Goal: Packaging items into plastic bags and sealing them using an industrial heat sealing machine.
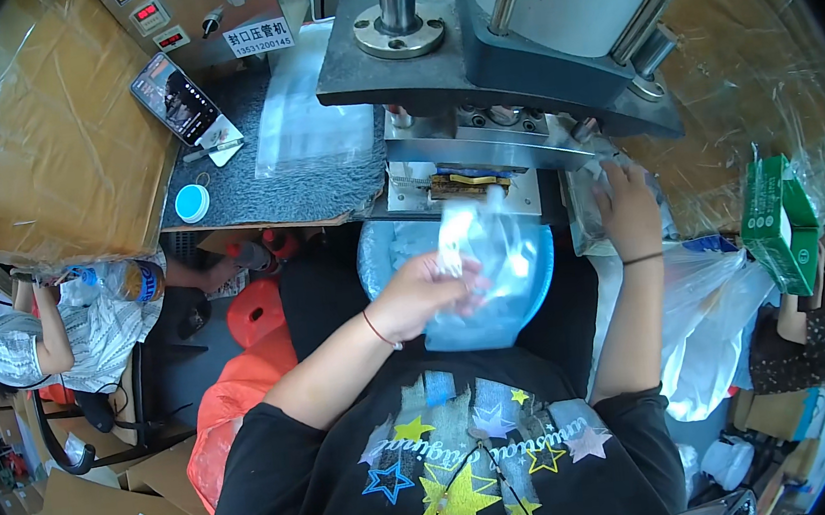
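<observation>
My left hand [428, 292] is closed on a clear plastic bag [500, 248], pinching it near its left side. The bag hangs over a light blue basin [366, 267] on my lap, which has more clear plastic in it. My right hand [631, 206] reaches to the right of the press, fingers spread over clear plastic bags [583, 207]; whether the fingertips grip one I cannot make out. Just beyond the bag is the press's lower jaw [517, 196], with a yellowish strip [470, 181] on it.
The press's heavy grey head [403, 72] overhangs the work spot. To the left, flat clear bags [318, 127], a phone [180, 101] and a round blue-lidded tub [192, 203] lie on a grey mat. A green box [771, 220] and white plastic sack [700, 318] stand right. Other people sit on both sides.
</observation>
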A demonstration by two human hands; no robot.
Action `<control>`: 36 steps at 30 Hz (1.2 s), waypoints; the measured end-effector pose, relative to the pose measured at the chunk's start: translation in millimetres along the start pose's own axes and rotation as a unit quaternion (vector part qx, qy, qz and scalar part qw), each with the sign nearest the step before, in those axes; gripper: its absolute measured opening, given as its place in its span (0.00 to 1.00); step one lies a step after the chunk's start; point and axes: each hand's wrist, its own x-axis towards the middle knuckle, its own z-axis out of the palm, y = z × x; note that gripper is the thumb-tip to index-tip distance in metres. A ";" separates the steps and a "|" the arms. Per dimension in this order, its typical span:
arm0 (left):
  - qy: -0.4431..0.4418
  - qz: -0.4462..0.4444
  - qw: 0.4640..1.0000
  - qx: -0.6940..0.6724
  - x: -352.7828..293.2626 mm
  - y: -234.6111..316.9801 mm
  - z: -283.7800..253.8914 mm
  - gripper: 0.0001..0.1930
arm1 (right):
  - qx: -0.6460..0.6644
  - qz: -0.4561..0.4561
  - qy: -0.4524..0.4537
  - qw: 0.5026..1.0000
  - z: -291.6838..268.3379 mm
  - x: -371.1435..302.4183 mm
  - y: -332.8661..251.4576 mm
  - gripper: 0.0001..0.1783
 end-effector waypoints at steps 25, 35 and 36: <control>0.282 0.315 0.456 0.783 -42.0 48.5 -101.1 0.20 | 0.216 -0.010 0.211 0.953 29.3 -36.9 15.4 0.12; 0.178 0.323 0.767 0.526 -42.3 29.8 -10.9 0.06 | 0.440 -0.136 -0.016 0.887 -25.8 -44.7 -108.9 0.04; 0.155 0.296 0.806 0.488 -39.4 25.5 -2.3 0.06 | 0.500 -0.052 0.006 0.864 -29.3 -42.7 -113.9 0.04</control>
